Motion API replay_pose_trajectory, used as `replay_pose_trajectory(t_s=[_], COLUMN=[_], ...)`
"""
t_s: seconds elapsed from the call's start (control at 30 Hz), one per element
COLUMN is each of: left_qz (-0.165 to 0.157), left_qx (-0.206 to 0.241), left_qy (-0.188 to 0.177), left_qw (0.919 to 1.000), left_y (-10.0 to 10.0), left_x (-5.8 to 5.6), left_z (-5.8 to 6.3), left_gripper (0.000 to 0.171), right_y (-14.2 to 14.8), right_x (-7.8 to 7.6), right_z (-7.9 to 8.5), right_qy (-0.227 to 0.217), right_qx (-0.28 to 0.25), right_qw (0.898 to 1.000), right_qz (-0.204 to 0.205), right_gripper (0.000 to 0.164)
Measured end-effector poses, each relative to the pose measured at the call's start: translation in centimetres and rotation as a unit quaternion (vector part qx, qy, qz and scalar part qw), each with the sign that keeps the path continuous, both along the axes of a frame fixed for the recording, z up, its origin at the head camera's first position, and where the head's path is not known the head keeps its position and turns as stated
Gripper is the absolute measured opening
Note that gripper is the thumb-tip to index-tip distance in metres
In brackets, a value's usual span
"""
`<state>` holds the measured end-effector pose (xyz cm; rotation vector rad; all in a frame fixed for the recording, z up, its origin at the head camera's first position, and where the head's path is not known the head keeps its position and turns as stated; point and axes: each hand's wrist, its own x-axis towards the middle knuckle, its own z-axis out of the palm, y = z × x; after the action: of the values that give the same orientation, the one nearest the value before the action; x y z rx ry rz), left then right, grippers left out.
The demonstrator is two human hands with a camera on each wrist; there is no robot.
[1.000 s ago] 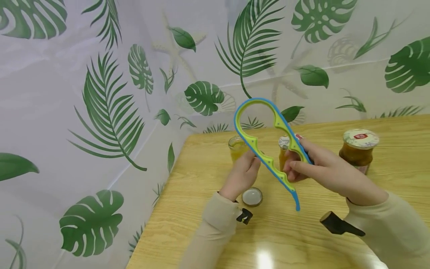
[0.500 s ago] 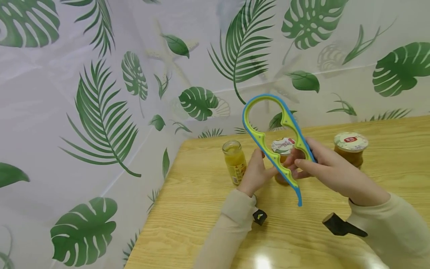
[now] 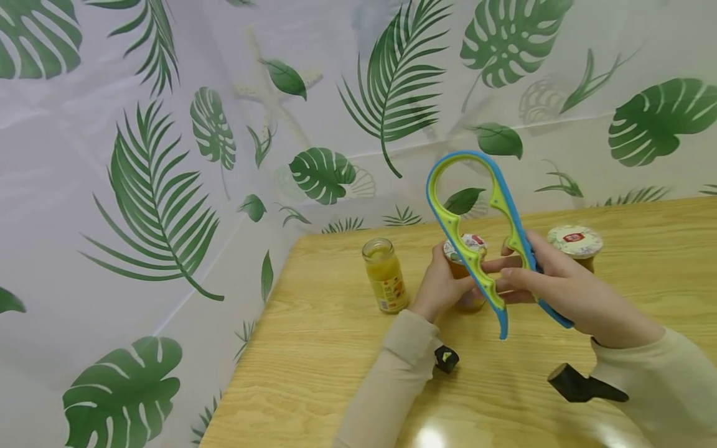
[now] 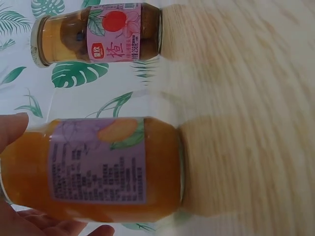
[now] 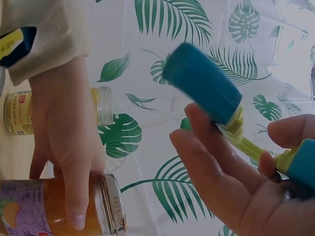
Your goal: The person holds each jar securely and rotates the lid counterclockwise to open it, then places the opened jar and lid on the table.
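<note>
Hold the middle jar [image 4: 98, 162] still: left grip [image 3: 439, 287] is round it; right grip [image 3: 571, 295], partly hidden, seems to pinch the opener [image 3: 478, 272].

Jar opener [image 3: 475, 261], one: blue outer band, lime-green inner lining with scalloped notches; round loop at one end, two arms spread apart at the other, one tip hooked. Raised, loop uppermost, leaning slightly; gripped by one arm in the right hand [image 3: 566, 289].

Jar [image 4: 98, 162], one: glass, orange contents, purple label with fruit picture and printed text; pale patterned lid fitted. Upright on the table [image 3: 313, 348], left hand [image 3: 439, 287] around its upper part.
</note>
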<state>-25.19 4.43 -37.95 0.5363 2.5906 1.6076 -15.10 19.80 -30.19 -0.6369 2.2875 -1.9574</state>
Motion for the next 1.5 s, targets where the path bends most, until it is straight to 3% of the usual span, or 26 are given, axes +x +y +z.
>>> replay_pose_trajectory(t_s=[0.2,0.53,0.8,1.0,1.2,1.33,1.5], left_qz=[-0.001,-0.007,-0.035,-0.069,-0.101,-0.114,-0.130], left_qx=[0.025,0.021,0.020,0.010,0.000,-0.010,-0.030], left_qy=[-0.024,-0.025,-0.017,-0.023,-0.008,-0.012,-0.014], left_qw=[0.9994,0.9994,0.9990,0.9973,0.9949,0.9934,0.9909], left_y=[0.0,-0.1,-0.6,-1.0,-1.7,-2.2,-3.1], left_x=[-0.1,-0.1,0.2,0.7,1.3,1.9,2.8], left_z=[-0.4,-0.2,0.1,0.0,0.1,0.1,0.3], left_gripper=[0.073,0.066,0.055,0.052,0.052,0.053,0.059], right_y=[0.2,0.9,1.5,1.6,1.4,1.6,1.9], right_x=[0.2,0.1,0.2,0.5,0.9,1.0,1.2], right_z=[0.2,0.0,-0.6,-0.7,-1.0,-1.1,-1.4], right_qy=[-0.013,-0.006,0.013,0.087,0.139,0.148,0.148], right_qx=[-0.004,0.020,0.081,0.172,0.229,0.268,0.307], right_qw=[1.000,1.000,0.996,0.980,0.958,0.944,0.931], right_qz=[-0.005,0.008,-0.024,-0.052,-0.099,-0.126,-0.127], right_gripper=[0.022,0.018,0.021,0.021,0.034,0.049,0.062])
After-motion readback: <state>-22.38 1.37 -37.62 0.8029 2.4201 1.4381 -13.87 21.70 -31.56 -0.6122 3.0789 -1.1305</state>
